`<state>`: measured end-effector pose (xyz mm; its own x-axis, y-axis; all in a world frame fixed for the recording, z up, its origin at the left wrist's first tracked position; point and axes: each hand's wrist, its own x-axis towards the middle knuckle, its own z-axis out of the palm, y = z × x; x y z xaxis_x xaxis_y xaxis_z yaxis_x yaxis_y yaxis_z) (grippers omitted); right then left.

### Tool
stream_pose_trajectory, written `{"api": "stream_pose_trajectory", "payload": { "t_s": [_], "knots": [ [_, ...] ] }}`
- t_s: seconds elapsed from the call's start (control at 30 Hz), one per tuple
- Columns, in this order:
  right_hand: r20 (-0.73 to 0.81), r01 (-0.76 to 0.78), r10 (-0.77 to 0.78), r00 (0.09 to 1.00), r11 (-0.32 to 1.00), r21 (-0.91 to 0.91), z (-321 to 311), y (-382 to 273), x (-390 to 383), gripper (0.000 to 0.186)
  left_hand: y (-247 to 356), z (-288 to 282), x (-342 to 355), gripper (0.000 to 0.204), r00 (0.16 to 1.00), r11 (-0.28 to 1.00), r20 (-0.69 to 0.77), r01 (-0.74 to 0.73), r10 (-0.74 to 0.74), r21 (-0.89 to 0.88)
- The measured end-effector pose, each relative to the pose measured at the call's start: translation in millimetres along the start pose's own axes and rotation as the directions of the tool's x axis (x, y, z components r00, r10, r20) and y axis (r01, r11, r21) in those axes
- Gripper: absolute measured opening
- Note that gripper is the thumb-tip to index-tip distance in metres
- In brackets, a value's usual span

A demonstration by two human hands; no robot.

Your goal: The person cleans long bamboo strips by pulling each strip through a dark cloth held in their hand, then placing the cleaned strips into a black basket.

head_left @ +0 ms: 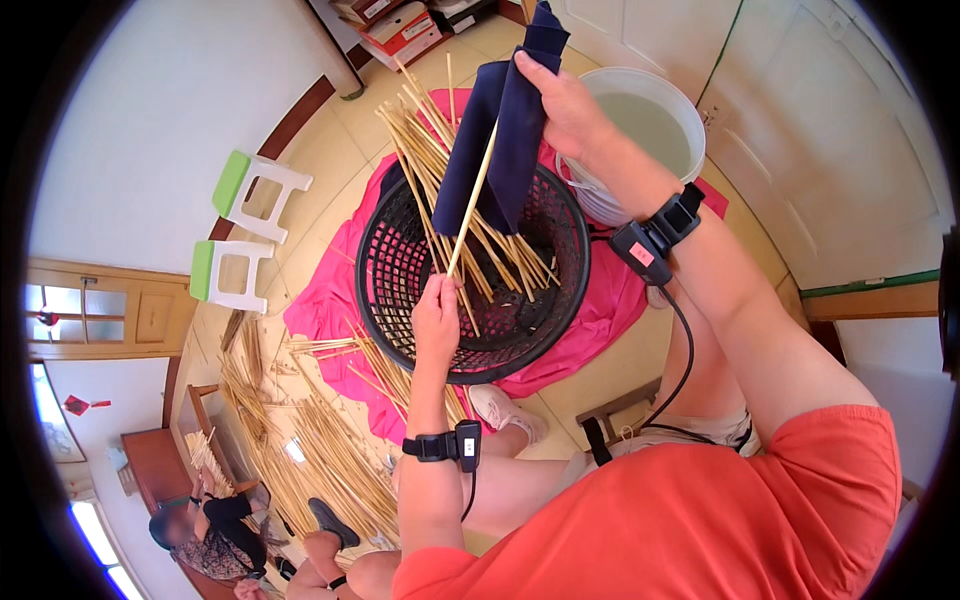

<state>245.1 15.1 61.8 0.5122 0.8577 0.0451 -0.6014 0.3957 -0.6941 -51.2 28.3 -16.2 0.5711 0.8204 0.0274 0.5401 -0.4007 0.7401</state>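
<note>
My left hand is closed on the lower end of a thin straw-coloured stick over the black basket. The stick slants up and away, in front of folded dark blue cloth. My right hand grips that cloth near its top, thumb pressed on it; where the stick's far end goes is hidden by the cloth. Beneath, the round black plastic basket has several similar sticks leaning in it, their far ends sticking out over the rim.
Pink cloth lies under the basket. A white bucket of cloudy water stands beyond it on the right. Long sticks cover the floor at lower left, near another person holding sticks. Two green-topped stools stand at left.
</note>
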Motion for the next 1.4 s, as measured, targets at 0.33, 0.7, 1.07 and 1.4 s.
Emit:
{"api": "stream_pose_trajectory", "payload": {
  "t_s": [0.33, 0.7, 1.07, 1.4],
  "knots": [
    [-0.091, 0.095, -0.087, 0.992, 0.992, 0.082, -13.0, -5.7, 10.8, 0.02, -9.2, -26.6, -4.4, 0.02, 0.993, 0.993, 0.052, -0.104, 0.106, -0.05],
    [-0.004, 0.025, -0.025, 1.0, 0.967, 0.254, -17.0, -24.0, 17.6, 0.03, 20.6, -25.8, 2.3, 0.024, 0.852, 0.787, 0.521, 0.35, -0.042, -0.509],
    [-0.297, 0.099, -0.055, 0.953, 0.986, 0.137, -32.5, -10.0, 14.6, 0.024, 14.6, -14.7, 10.3, 0.018, 0.95, 0.942, -0.154, -0.23, 0.272, 0.244],
    [-0.001, 0.045, -0.046, 0.999, 0.959, 0.28, -30.8, -10.6, 15.6, 0.022, 14.2, -29.0, 11.1, 0.025, 0.888, 0.849, 0.457, 0.272, -0.041, -0.452]
  ]
}}
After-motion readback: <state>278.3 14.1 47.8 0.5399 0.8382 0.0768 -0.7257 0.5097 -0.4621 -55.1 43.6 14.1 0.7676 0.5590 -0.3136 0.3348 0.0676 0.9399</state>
